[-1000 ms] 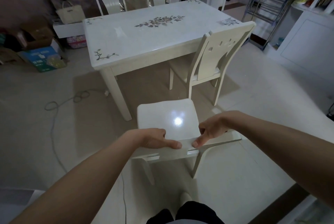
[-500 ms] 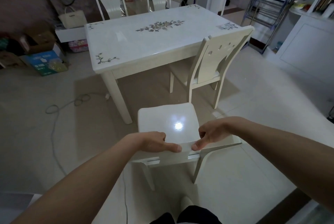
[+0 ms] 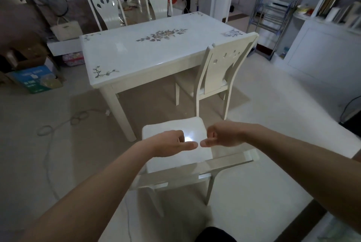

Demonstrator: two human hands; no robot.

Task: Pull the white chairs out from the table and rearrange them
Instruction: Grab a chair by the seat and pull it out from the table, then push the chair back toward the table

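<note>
The left hand (image 3: 169, 143) is seen above the seat of the nearest white chair (image 3: 176, 150), fingers loosely curled and empty, clear of the top rail that lies below and nearer the camera. Just beside it, thumb tips nearly meeting, the right hand (image 3: 220, 134) is held over the same seat, likewise half-curled and gripping nothing. Beyond, a second white chair (image 3: 218, 71) is tucked at the desk (image 3: 148, 54), and two more chairs are set at its far side.
</note>
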